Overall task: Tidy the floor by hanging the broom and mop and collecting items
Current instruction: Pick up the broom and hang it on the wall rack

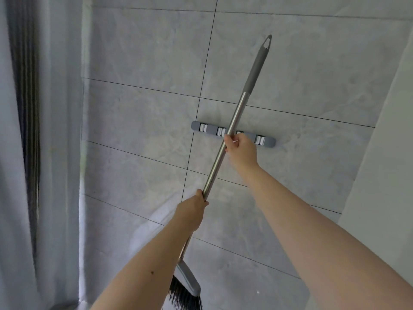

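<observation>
Steel and grey, the broom [232, 124] slants across the centre of the frame, its grip end at upper right and black bristles at the bottom edge. My right hand [240, 151] curls around the pole at mid-frame, in front of the grey wall rack [266, 140]. My left hand [194, 212] grasps the pole lower down. A pale curtain [38, 153] fills the left side.

A tiled utility corner of a home, likely a bathroom or laundry nook

Large grey marble-look wall tiles [145, 130] with dark grout lines fill the far side; a grey clip rack [266, 139] for long-handled cleaning tools is fixed to them, and a pale curtain [55, 130] hangs at the left.
</observation>
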`<action>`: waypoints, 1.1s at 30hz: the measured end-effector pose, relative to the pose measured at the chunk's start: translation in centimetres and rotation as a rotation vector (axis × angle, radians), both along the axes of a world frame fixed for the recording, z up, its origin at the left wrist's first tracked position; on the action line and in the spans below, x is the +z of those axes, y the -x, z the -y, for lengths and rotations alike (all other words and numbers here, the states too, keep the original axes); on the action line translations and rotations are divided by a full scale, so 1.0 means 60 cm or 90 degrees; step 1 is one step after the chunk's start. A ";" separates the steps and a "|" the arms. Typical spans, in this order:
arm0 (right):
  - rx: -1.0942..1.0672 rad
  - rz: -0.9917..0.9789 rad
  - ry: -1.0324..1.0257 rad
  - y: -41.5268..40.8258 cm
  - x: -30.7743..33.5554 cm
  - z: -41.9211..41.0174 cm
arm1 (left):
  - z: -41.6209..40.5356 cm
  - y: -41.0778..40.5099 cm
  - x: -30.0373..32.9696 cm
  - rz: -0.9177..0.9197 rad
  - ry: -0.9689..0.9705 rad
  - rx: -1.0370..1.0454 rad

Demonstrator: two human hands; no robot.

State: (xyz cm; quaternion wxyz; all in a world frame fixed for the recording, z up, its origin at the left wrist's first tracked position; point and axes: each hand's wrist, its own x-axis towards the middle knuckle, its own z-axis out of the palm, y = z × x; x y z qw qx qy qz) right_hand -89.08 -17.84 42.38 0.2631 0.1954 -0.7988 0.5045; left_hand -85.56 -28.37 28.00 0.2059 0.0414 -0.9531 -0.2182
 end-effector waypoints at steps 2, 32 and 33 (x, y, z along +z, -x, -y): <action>0.025 0.003 -0.002 0.035 0.021 0.008 | 0.008 0.030 0.022 -0.012 0.027 0.017; -0.017 -0.102 -0.089 0.346 0.180 0.182 | 0.113 0.369 0.076 -0.054 0.019 0.135; -0.017 -0.113 -0.077 0.348 0.187 0.182 | 0.114 0.369 0.068 -0.054 0.026 0.138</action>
